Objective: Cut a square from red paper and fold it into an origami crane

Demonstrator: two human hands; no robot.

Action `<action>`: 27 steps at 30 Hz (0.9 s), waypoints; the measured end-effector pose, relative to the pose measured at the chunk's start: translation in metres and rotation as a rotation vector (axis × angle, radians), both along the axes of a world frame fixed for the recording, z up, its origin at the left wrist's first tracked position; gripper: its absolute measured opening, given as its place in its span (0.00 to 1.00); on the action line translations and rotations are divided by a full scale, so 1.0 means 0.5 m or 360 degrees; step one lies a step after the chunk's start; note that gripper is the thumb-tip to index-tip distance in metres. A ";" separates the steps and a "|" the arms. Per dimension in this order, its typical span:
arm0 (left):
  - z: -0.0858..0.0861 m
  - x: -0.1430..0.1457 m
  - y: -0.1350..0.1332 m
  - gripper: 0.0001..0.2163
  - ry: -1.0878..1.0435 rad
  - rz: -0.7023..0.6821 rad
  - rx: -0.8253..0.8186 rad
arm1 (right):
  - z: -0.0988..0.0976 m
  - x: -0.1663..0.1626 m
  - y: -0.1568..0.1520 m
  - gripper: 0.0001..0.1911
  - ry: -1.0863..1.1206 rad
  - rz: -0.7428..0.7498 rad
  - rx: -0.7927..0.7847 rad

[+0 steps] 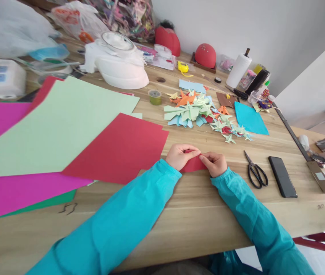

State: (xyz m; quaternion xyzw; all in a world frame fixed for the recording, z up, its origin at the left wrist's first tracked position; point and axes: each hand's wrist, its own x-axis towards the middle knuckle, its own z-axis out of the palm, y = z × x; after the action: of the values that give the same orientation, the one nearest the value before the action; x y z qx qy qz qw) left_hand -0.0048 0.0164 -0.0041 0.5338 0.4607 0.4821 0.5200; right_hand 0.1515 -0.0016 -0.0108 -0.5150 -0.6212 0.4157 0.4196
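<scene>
A small folded red paper [193, 164] lies on the wooden table [208, 214] between my two hands. My left hand [181, 156] curls over its left part, fingers pinched on the upper edge. From the right, my right hand [215, 163] pinches the same piece with fingers pressed together. Both arms wear turquoise sleeves. Most of the paper is hidden under the fingers.
Large sheets lie at left: red [119, 147], pale green [56, 126], magenta [16, 193]. A pile of folded paper figures [199, 112] and a blue sheet [249, 118] sit beyond. Scissors [255, 172] and a black phone [282, 176] lie at right. A white appliance [119, 63] stands behind.
</scene>
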 end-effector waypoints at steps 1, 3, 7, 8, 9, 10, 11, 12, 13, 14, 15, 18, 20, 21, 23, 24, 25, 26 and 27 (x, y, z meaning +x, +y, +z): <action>0.000 0.000 0.000 0.10 -0.0023 0.0005 -0.0022 | 0.000 0.000 0.000 0.16 0.0000 -0.0009 0.0003; 0.000 0.000 0.000 0.11 -0.0085 0.0001 -0.0108 | 0.000 0.000 -0.001 0.16 0.0008 -0.0015 0.0001; 0.002 0.000 -0.003 0.17 -0.0209 -0.0042 -0.0298 | 0.000 0.000 0.000 0.16 0.0027 0.0000 -0.0008; 0.003 0.000 -0.003 0.18 -0.0226 -0.0048 -0.0310 | -0.001 0.000 0.001 0.16 0.0027 0.0005 -0.0007; 0.003 0.001 -0.003 0.18 -0.0235 -0.0051 -0.0308 | -0.001 0.000 0.001 0.16 0.0027 0.0009 -0.0002; 0.003 0.001 -0.003 0.18 -0.0232 -0.0051 -0.0297 | -0.001 0.001 0.002 0.16 0.0027 0.0012 0.0004; 0.003 0.001 -0.002 0.18 -0.0217 -0.0046 -0.0281 | -0.002 0.001 0.002 0.16 0.0025 0.0012 0.0009; 0.003 0.001 -0.002 0.18 -0.0190 -0.0033 -0.0259 | -0.003 0.001 0.003 0.16 0.0022 0.0014 0.0012; 0.003 0.001 -0.001 0.18 -0.0154 -0.0008 -0.0229 | -0.003 0.002 0.003 0.16 0.0020 0.0017 0.0012; 0.002 0.002 0.000 0.18 -0.0114 0.0021 -0.0194 | -0.004 0.002 0.003 0.16 0.0018 0.0021 0.0009; 0.001 0.002 0.001 0.17 -0.0076 0.0046 -0.0162 | -0.005 0.003 0.004 0.17 0.0017 0.0025 0.0002; -0.003 0.002 0.002 0.16 0.0016 0.0066 -0.0087 | -0.007 0.004 0.005 0.16 0.0033 0.0033 -0.0018; -0.006 0.002 0.002 0.16 0.0062 0.0049 -0.0054 | -0.008 0.004 0.004 0.16 0.0045 0.0031 -0.0029; -0.007 0.002 0.002 0.15 0.0079 0.0046 -0.0033 | -0.008 0.004 0.004 0.16 0.0055 0.0031 -0.0034; -0.007 0.002 0.002 0.14 0.0105 0.0044 0.0007 | -0.007 0.003 0.003 0.15 0.0078 0.0030 -0.0046; -0.007 0.002 0.002 0.14 0.0117 0.0042 0.0022 | -0.006 0.002 0.003 0.14 0.0091 0.0031 -0.0052; -0.006 0.002 0.002 0.13 0.0129 0.0041 0.0033 | -0.005 0.002 0.003 0.14 0.0101 0.0031 -0.0057; -0.005 0.002 0.002 0.13 0.0140 0.0041 0.0039 | -0.004 0.001 0.002 0.13 0.0105 0.0029 -0.0061; -0.005 0.002 0.002 0.13 0.0148 0.0040 0.0040 | -0.004 0.001 0.002 0.13 0.0102 0.0025 -0.0061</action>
State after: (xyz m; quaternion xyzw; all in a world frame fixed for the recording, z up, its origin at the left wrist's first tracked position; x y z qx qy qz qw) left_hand -0.0038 0.0174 -0.0064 0.5564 0.4850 0.4690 0.4850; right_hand 0.1519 -0.0005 -0.0128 -0.5045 -0.6034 0.4471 0.4260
